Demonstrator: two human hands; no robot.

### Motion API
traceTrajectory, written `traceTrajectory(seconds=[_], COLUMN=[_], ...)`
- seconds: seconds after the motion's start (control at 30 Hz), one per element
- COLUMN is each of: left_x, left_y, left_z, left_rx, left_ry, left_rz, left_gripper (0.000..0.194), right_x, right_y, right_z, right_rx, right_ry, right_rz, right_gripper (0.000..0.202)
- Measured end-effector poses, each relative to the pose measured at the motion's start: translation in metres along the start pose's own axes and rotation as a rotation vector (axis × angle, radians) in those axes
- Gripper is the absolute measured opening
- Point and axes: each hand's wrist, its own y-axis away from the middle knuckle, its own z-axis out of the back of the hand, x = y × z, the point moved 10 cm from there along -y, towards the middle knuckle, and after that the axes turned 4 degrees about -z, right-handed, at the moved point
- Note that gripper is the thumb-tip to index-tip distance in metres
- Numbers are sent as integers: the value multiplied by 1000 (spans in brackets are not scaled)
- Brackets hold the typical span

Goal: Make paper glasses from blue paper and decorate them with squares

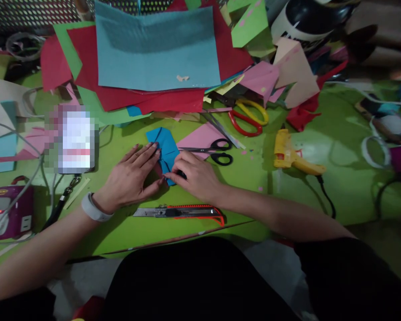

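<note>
A folded piece of blue paper lies on the green table between my hands. My left hand rests with outstretched fingers on its left side, the thumb tip near the lower edge. With fingers curled, my right hand pinches the paper's lower right edge; the fingertips are partly hidden. Just beyond the right hand, black-handled scissors lie on a pink paper sheet. An orange-edged utility knife with its blade out lies nearer to me, below both hands.
At the back is a pile of coloured sheets topped by a light blue one. Red-and-yellow-handled scissors and a yellow glue gun are at right. A phone, cables and a purple device occupy the left.
</note>
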Motion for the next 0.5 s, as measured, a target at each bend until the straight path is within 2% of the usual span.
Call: traceTrajectory(seconds=[0.5], left_x=[0], left_y=[1], left_z=[-3], left_rx=[-22], left_ry=[-102], left_rz=[-3], left_gripper=[68], right_x=[-1], right_y=[-3], right_z=[-1], right_rx=[10], right_ry=[16], right_rz=[-31], right_gripper=[32])
